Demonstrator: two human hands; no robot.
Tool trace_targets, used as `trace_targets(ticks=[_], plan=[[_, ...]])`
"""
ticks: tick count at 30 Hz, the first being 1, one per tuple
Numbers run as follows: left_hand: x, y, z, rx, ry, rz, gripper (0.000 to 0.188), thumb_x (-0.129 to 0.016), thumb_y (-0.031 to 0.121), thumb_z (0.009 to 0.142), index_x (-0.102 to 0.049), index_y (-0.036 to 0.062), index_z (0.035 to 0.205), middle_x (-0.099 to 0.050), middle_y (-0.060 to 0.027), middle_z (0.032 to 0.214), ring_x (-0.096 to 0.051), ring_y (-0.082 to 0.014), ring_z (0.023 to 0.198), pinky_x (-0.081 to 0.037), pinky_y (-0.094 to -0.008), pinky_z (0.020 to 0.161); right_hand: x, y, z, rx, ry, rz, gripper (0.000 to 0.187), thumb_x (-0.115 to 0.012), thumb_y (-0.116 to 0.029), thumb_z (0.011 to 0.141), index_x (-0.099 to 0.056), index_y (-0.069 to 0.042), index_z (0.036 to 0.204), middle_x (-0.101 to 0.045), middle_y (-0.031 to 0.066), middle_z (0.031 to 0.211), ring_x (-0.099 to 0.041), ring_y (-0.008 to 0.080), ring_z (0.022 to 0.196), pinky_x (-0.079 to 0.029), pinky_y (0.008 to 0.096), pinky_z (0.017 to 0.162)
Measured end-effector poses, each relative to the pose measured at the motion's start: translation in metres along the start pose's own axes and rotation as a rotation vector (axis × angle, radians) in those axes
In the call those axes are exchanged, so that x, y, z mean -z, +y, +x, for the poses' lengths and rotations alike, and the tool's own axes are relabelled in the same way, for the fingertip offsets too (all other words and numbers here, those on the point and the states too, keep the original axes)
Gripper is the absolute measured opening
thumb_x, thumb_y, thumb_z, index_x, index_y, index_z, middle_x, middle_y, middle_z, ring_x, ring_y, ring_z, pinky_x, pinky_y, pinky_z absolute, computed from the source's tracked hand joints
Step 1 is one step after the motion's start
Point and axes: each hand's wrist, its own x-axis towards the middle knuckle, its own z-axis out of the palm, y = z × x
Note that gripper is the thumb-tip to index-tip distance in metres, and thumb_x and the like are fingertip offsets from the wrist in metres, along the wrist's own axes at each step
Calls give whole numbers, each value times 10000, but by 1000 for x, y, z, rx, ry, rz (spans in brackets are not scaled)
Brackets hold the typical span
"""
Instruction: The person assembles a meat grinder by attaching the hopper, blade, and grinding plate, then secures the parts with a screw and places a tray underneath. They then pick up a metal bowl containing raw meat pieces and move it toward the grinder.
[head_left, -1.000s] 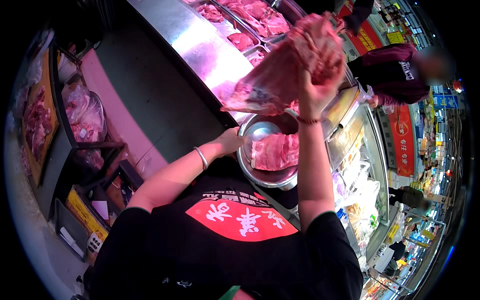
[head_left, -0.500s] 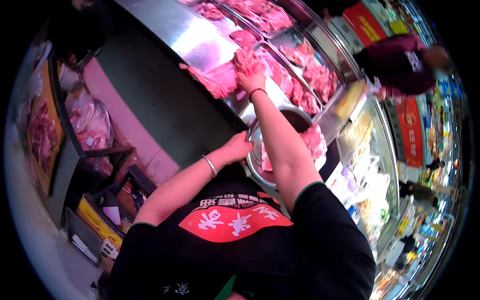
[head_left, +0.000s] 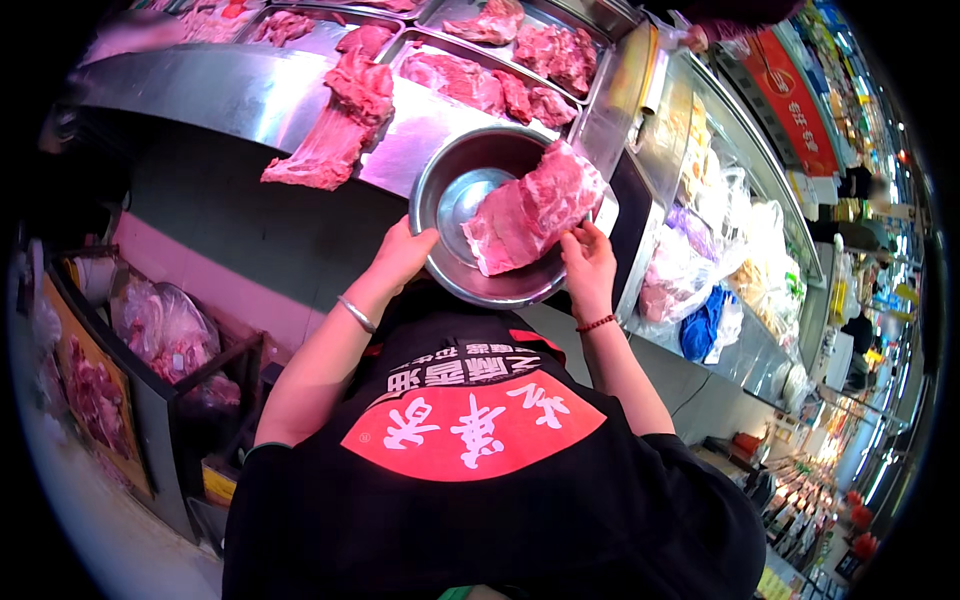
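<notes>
A round steel bowl (head_left: 447, 187) is in front of me at the counter's near edge. Inside it a thick slab of raw meat (head_left: 535, 210) leans on the right wall, one end rising over the rim. My left hand (head_left: 402, 257) grips the bowl's left rim, thumb on top. At the right rim my right hand (head_left: 590, 265) is closed on the bowl, fingertips close to the meat; whether they touch it I cannot tell. Left of the bowl, a long raw meat piece (head_left: 340, 125) lies over the counter edge, its lower end hanging.
The steel counter (head_left: 230, 95) curves across the front. Metal trays of meat (head_left: 460, 80) stand behind it. On the right, a display case (head_left: 640, 180) holds plastic bags (head_left: 690, 270). At lower left are a bagged meat bundle (head_left: 165, 325) and a board with meat (head_left: 95, 395).
My right hand has left the meat on the counter and come back to the bowl's right rim. My view has turned, and the bowl now shows in full. My left hand stays on the rim.
</notes>
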Motion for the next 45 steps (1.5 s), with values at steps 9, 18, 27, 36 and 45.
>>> trace_targets(ticks=[9, 18, 27, 36, 45], plan=[[0, -5, 1, 5, -16, -16, 303, -517, 114, 846, -543, 1, 1126, -638, -110, 897, -642, -192, 717, -535, -324, 587, -40, -7, 32, -149, 166, 581, 496, -634, -45, 863, -424, 48, 1302, -615, 136, 1167, -604, 205, 1036, -457, 327, 930], [10, -12, -13, 25, 37, -78, 262, -518, 129, 850, -562, 13, 1080, -634, -87, 852, -630, -183, 671, -507, -314, 513, -60, -23, 28, -171, -183, 610, 291, -653, -48, 810, -614, 21, 1090, -666, 68, 991, -632, 172, 868, -490, 310, 787], [48, -29, -52, 32, 190, -222, 283, -531, 123, 829, -563, 24, 1093, -628, -91, 859, -638, -200, 669, -540, -335, 527, -18, -191, 43, 241, -441, 767, 316, -561, -94, 893, -558, 22, 1187, -651, 125, 1117, -649, 238, 1001, -520, 359, 892], [101, -84, -135, -106, 478, -376, 147, -577, 121, 847, -595, 0, 929, -630, -51, 807, -623, -148, 642, -501, -280, 525, -119, -148, 105, 1028, -272, 147, 153, -690, -73, 802, -598, -31, 917, -630, 55, 733, -581, 129, 655, -467, 276, 629], [104, -131, -212, -145, 740, -710, 89, -551, 55, 830, -595, 7, 891, -588, -32, 800, -571, -127, 722, -462, -270, 647, -172, -12, 93, 1410, -527, -814, 269, -634, -130, 702, -604, -129, 969, -595, 42, 960, -546, 250, 959, -459, 373, 786]])
